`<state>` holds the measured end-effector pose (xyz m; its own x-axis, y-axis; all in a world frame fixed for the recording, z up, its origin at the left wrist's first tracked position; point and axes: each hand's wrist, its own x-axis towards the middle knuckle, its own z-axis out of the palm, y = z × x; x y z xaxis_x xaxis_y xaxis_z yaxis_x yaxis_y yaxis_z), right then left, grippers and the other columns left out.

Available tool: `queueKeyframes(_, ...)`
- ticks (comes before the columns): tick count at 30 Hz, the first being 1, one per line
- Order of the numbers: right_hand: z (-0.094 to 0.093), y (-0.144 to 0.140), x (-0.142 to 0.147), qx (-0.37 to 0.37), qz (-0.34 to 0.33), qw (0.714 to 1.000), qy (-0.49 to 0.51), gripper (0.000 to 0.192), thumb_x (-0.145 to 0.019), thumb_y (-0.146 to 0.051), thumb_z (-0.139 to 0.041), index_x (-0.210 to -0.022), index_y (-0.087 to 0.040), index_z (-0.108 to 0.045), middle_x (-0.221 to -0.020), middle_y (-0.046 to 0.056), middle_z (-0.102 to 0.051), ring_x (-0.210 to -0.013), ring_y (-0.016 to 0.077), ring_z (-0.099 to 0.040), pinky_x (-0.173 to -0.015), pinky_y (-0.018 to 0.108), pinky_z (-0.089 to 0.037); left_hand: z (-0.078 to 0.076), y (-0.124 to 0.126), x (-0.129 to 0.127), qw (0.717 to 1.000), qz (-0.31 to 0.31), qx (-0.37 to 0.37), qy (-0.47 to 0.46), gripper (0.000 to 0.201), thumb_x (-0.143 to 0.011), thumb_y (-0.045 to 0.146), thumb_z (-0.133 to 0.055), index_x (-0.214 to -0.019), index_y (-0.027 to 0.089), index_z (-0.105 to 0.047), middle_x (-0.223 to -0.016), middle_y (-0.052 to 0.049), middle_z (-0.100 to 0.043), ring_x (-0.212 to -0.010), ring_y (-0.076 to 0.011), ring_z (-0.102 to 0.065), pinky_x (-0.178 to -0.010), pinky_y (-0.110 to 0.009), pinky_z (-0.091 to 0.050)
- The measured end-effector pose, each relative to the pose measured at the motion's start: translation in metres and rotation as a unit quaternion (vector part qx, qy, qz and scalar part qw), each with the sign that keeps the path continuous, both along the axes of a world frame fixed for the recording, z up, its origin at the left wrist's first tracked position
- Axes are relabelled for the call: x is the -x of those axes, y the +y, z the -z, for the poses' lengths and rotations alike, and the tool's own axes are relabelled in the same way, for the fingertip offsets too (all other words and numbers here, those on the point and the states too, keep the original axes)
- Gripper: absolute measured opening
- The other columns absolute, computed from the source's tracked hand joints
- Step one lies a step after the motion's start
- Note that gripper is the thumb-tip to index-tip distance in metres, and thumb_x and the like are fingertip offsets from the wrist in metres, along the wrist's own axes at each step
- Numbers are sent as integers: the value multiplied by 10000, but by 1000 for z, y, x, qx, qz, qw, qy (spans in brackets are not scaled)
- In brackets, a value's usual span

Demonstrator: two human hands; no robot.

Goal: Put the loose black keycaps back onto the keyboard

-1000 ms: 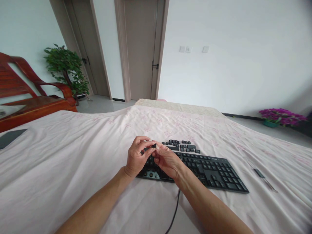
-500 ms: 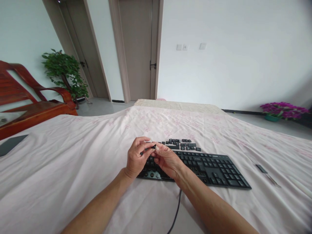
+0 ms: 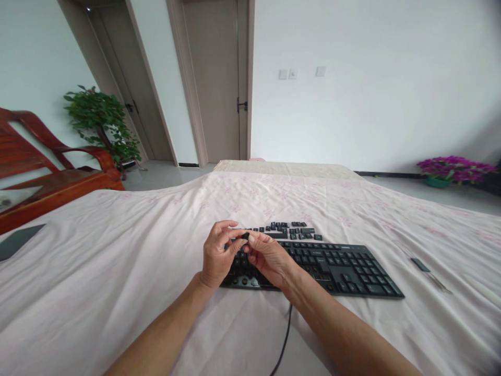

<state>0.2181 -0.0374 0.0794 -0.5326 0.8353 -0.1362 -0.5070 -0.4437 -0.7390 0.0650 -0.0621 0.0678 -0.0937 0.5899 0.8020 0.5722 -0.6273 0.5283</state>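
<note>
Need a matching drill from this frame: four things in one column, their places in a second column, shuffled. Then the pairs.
Things:
1. small black keycap
2. loose keycaps
3. black cable
4. flat dark tool

Places:
A. on the cloth, right of the keyboard
B. pinched between the fingers of the left hand and right hand
C. on the cloth just beyond the keyboard's far edge
D. running from the keyboard's near edge toward the camera

Pairs: 1-B, 2-C, 3-D, 4-A
</note>
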Motion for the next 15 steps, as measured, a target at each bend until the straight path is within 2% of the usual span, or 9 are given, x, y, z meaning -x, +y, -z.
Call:
queueKeyframes(5,0,0,0,-6,7,1000,-3,363,-598,-287,-915,-895,-145,-763,-707,-12,-705,-602,51,-608,-467,124,-392,1,1,1,1000,0,-10,7,114,-857,219,-686,-960,223,-736,-1088,-54,-638,-898,-138,-660,-657,-227,-565)
queueKeyframes(9,2,-2,2,14,25,1000,4,345,-551,-265,-935,-816,-148,-748,-668,-26,-694,-590,52,-608,-462,129,-378,3,2,3,1000,2,-25,17,140,-850,221,-697,-984,232,-737,-1103,-54,-651,-890,-138,-665,-701,-246,-577)
queueKeyframes(15,8,-7,6,44,21,997,52,365,-535,-250,-945,-793,-166,-700,-642,-55,-670,-589,50,-611,-474,126,-387,2,0,2,999,0,-40,37,145,-846,230,-704,-986,224,-741,-1088,-51,-669,-855,-126,-671,-789,-267,-579)
